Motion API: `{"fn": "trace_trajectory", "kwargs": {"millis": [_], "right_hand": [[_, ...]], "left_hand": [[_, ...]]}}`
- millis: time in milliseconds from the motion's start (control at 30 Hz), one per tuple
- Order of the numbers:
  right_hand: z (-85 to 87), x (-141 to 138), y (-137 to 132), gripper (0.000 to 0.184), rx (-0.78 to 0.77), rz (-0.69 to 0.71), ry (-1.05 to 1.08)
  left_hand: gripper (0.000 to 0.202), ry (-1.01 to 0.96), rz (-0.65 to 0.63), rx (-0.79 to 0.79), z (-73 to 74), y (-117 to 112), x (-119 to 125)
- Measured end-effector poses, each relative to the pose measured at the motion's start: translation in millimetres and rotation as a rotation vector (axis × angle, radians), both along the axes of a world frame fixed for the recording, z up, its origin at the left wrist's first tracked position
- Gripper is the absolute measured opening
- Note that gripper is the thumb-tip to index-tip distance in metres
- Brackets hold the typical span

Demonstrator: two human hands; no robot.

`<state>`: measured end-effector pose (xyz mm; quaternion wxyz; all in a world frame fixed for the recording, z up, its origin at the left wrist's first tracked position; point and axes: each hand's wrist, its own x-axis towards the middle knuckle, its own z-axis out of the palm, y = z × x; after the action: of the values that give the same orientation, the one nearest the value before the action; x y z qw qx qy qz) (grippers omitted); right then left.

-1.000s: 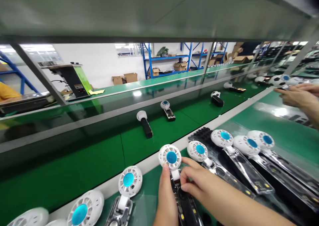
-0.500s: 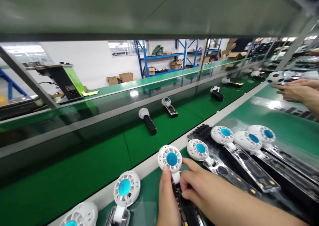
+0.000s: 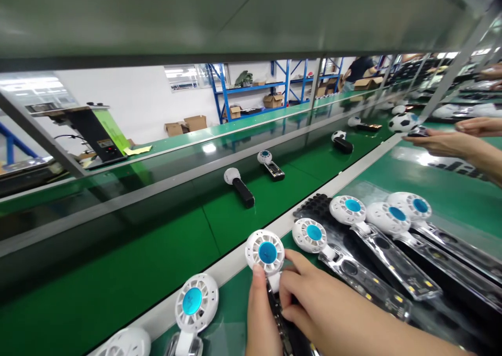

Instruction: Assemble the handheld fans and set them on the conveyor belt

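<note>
Belt units [image 3: 239, 185] advanced rightward, hands [image 3: 306, 303] unchanged

Both hands [image 3: 282, 303] curled, fingertips together

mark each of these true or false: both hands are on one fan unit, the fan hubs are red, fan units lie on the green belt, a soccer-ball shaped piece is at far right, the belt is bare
1. Both the left hand and right hand grip one fan unit. True.
2. The fan hubs are red. False: they are blue.
3. Other units, such as the black-handled unit, lie on the green belt. True.
4. A soccer-ball piece sits near another person's hand. True.
5. The belt is bare. False: several units lie on it.
</note>
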<state>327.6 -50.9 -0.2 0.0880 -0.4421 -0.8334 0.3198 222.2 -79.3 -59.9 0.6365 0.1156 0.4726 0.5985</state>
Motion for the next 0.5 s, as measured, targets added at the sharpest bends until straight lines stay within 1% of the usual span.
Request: {"fn": "trace_trajectory", "kwargs": {"millis": [67,167,233,300,333,367,400,433,500], "right_hand": [[2.6,-1,-2,0.015,-0.037,-0.010,0.027],[5.9,-1,-8,0.018,-0.082,-0.024,0.035],[8.5,3,-9,0.022,-0.053,-0.038,0.046],[14.5,8,0,0.024,0.002,-0.063,0.059],[19.2,11,10,0.019,0.032,-0.090,0.055],[24.8,14,25,0.012,0.062,-0.124,0.043],[30.7,16,45,0.010,0.097,-0.175,0.019],[36.2,17,69,0.017,0.144,-0.228,-0.008],[43.7,17,123,0.020,0.217,-0.300,-0.057]], "left_hand": [[0.044,-0.001,0.005,0.003,1.3,-1,0],[0.033,0.009,0.011,0.015,2.3,3,-3],[0.031,0.018,0.015,0.027,1.7,9,-8],[0.031,0.023,0.017,0.039,0.2,16,-14],[0.031,0.023,0.016,0.044,-0.9,20,-18],[0.032,0.020,0.014,0.050,-2.0,22,-21],[0.033,0.015,0.009,0.056,-3.3,24,-23],[0.034,0.007,0.002,0.065,-4.5,24,-25],[0.034,-0.025,-0.026,0.088,-7.3,20,-25]]}}
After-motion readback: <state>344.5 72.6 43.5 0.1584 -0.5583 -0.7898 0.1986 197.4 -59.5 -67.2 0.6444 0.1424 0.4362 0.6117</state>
